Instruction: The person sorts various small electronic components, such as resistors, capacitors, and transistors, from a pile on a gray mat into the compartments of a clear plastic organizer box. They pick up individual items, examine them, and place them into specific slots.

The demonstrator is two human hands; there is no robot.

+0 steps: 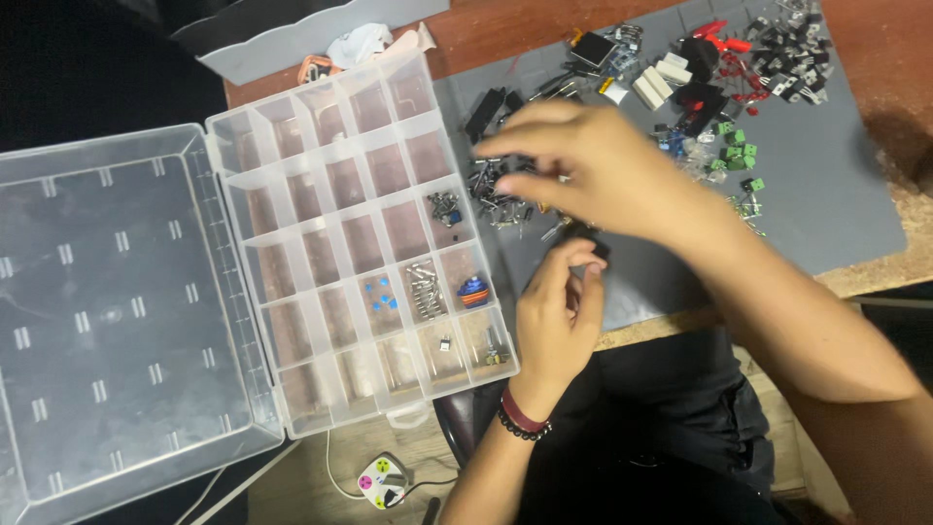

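Reddish wooden surface [505,29] carries a grey mat [836,185] strewn with small electronic parts [739,156] and an open clear compartment box [360,233]. Left hand [559,311] fingers pinch a small dark part [583,233]; right hand [593,165] fingers are loosely extended over the parts, and whether they hold anything cannot be told.

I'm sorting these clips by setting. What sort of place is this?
Probably a hobby electronics workbench: loose electronic parts spread on a grey mat, and a clear compartment organizer box open beside it.

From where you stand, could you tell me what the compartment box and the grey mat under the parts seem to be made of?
The compartment box looks like clear, glossy moulded plastic: the wooden table shows through its dividers and open lid. The grey mat looks like matte rubber or silicone, flat and without shine, though that is less certain.
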